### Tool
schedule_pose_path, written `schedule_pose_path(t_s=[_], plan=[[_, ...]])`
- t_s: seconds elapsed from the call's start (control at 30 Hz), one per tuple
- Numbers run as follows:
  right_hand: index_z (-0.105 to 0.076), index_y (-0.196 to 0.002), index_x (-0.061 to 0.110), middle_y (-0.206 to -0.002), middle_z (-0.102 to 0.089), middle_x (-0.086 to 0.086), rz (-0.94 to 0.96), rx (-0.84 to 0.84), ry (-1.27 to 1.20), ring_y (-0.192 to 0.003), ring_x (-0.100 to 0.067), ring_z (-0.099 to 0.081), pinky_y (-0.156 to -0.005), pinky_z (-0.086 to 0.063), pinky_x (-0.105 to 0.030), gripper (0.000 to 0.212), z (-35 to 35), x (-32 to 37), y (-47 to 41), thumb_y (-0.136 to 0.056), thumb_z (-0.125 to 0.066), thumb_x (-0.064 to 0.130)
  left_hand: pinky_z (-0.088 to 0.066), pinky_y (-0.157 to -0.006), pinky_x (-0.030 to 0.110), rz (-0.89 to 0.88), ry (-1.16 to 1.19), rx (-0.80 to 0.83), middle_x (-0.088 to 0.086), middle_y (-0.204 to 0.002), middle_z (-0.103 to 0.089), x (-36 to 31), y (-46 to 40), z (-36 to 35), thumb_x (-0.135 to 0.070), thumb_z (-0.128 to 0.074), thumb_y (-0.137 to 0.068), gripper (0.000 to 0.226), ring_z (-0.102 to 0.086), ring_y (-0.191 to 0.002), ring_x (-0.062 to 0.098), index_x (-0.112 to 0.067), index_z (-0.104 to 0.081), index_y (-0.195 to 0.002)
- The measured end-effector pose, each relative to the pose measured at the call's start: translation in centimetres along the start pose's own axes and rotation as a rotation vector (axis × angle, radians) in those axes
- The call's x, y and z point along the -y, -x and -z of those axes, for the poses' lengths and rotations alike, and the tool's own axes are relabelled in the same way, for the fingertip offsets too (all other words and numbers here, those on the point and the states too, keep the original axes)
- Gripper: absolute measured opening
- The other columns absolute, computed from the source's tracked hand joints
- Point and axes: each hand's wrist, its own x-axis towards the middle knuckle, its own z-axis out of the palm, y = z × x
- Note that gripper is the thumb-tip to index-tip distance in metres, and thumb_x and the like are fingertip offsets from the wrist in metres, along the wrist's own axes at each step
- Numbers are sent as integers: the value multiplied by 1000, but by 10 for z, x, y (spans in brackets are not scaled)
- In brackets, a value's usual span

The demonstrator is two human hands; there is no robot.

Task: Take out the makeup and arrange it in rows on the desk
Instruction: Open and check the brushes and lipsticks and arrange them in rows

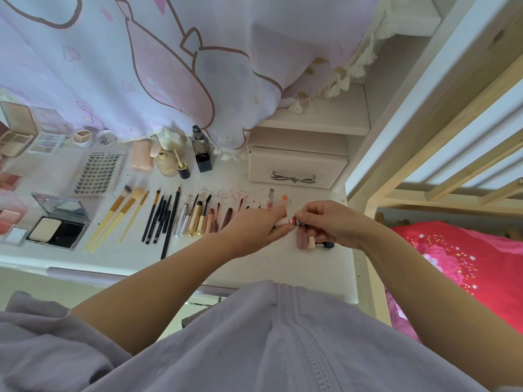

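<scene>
Both hands meet over the right part of the white desk (254, 267). My left hand (254, 230) pinches the white body of a small lipstick tube (286, 221). My right hand (331, 224) grips its red-banded end. Under my right hand lie a mauve tube (301, 239) and a cream one (311, 244). A row of brushes (124, 216), dark pencils (161, 219) and lip tubes (203, 219) runs leftward across the desk. Behind my hands stand a clear gloss (270, 198) and an orange-tipped stick (284, 199).
Open palettes (17, 134), a lash tray (97, 174), a powder compact (56, 227), a black bottle (202, 154) and foundation bottle (167, 162) fill the left and back. A white drawer box (297, 165) sits at back right. A curtain (141, 66) hangs above. Red bedding (458, 264) lies right.
</scene>
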Motion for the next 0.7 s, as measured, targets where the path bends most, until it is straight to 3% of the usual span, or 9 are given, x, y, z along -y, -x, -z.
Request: schedule_pose_path(t_s=[0.13, 0.27, 0.4, 0.47, 0.6, 0.7], plan=[[-63, -93, 10, -61, -64, 6, 2, -11, -5, -53, -5, -50, -49, -41, -16, 16, 5, -2, 0, -94, -56, 23, -34, -59, 31, -9, 20, 16, -6, -72, -49, 2, 1, 2, -48, -32, -98, 43, -48, -65, 16, -14, -41, -123], [-60, -103, 7, -83, -66, -4, -31, -38, 0, -63, -7, -57, -57, -45, -20, 15, 18, -9, 4, -93, -58, 18, -37, -60, 30, 14, 23, 67, -12, -69, -41, 9, 7, 2, -45, -29, -99, 38, -48, -64, 15, -14, -43, -114], [-57, -112, 8, -96, -67, -12, -36, -25, -100, -77, -11, -65, -66, -54, -23, 18, 25, -17, 8, -94, -53, 6, -43, -62, 33, 124, 177, 57, -8, -72, -46, 18, 12, -7, -36, -26, -102, 32, -49, -61, 14, -14, -39, -122], [-61, -106, 5, -95, -67, -13, -40, -11, -99, -77, -11, -67, -68, -55, -22, 16, 21, -20, 8, -97, -49, 11, -43, -61, 35, 200, 348, 38, 0, -74, -55, 19, 11, -14, -30, -29, -102, 27, -50, -61, 16, -12, -38, -121], [-61, -86, 6, -89, -67, -9, -82, -36, -11, -79, -14, -68, -75, -54, -29, 34, 10, -29, 3, -100, -41, 30, -47, -66, 29, 327, 674, -28, 4, -105, -64, 19, 3, -29, -27, -38, -100, 26, -58, -80, 17, -13, -39, -121], [-61, -87, 8, -87, -68, -6, -96, -49, -28, -78, -14, -66, -74, -52, -29, 35, 8, -36, -4, -101, -39, 31, -46, -70, 24, 387, 718, -114, 3, -103, -61, 21, -1, -32, -30, -49, -95, 26, -58, -87, 18, -16, -48, -117]])
